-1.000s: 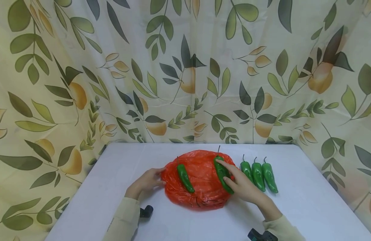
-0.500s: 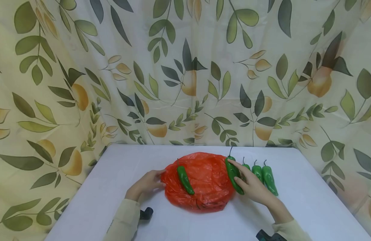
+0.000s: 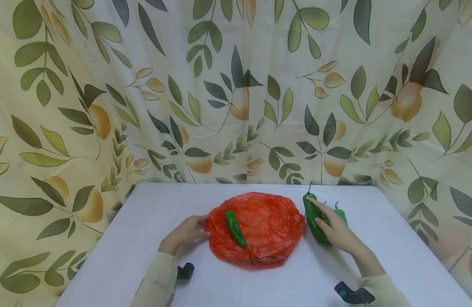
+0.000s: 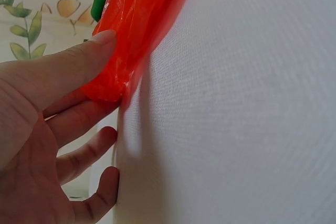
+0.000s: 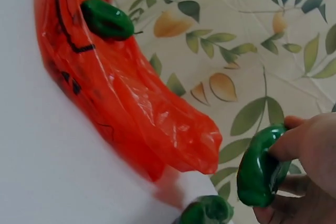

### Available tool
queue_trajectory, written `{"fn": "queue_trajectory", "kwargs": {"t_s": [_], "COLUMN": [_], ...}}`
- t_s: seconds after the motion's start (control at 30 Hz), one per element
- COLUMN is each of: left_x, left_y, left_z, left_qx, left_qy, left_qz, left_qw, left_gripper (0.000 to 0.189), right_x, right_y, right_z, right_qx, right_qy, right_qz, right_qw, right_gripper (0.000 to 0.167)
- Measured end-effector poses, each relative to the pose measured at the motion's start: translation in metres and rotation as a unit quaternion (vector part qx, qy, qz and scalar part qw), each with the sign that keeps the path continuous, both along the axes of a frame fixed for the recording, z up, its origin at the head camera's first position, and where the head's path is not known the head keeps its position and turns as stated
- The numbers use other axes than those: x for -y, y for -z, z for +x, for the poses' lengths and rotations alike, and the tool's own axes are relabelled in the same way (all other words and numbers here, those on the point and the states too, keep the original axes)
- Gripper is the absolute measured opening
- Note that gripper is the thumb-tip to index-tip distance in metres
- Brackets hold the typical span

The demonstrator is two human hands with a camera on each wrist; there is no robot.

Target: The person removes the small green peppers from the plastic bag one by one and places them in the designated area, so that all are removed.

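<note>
A crumpled red plastic bag (image 3: 272, 224) lies on the white table, with one green chili pepper (image 3: 235, 228) resting on its left part. My left hand (image 3: 186, 233) pinches the bag's left edge between thumb and forefinger; in the left wrist view the thumb (image 4: 86, 59) lies over the red film, the other fingers spread below. To the right of the bag, my right hand (image 3: 341, 233) grips another green pepper (image 5: 257, 166), stem pointing away. Behind that hand, a row of green peppers (image 3: 340, 214) is mostly hidden.
The white table (image 3: 220, 285) ends at a patterned leaf-and-fruit curtain (image 3: 236, 106) along its back. Black wrist devices sit near each cuff, the right one (image 3: 352, 294) near the front edge. In the right wrist view, a pepper end (image 5: 205, 211) shows at the bottom.
My right hand has carried its pepper rightward, from over the bag to the row of peppers beside it, which it now largely covers. My left hand stays at the bag's edge.
</note>
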State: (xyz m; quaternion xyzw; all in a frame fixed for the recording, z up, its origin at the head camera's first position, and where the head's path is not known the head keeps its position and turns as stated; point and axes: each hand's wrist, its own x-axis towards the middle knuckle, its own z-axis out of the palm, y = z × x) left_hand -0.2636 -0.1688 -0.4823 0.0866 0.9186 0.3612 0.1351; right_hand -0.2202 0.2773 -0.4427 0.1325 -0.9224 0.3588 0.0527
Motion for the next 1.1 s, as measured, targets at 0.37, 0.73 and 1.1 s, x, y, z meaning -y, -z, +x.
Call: {"fn": "queue_trajectory", "kwargs": {"t_s": [0.37, 0.73, 1.1], "left_x": [0.0, 0.0, -0.001], "left_y": [0.001, 0.002, 0.002], "left_z": [-0.004, -0.002, -0.002], "left_qx": [-0.01, 0.002, 0.004], "left_qy": [0.014, -0.002, -0.006], "left_qz": [0.001, -0.001, -0.003], "left_qw": [0.9999, 1.0, 1.0], "left_gripper": [0.067, 0.067, 0.067], "right_x": [-0.016, -0.039, -0.065], "right_y": [-0.001, -0.001, -0.001], "right_z": [-0.004, -0.009, -0.01], "right_qx": [0.006, -0.004, 0.04], "right_qy": [0.016, 0.036, 0.061], "right_qz": [0.036, 0.024, 0.017], "right_qw": [0.9992, 0.9991, 0.9972], "right_gripper": [0.066, 0.068, 0.066]}}
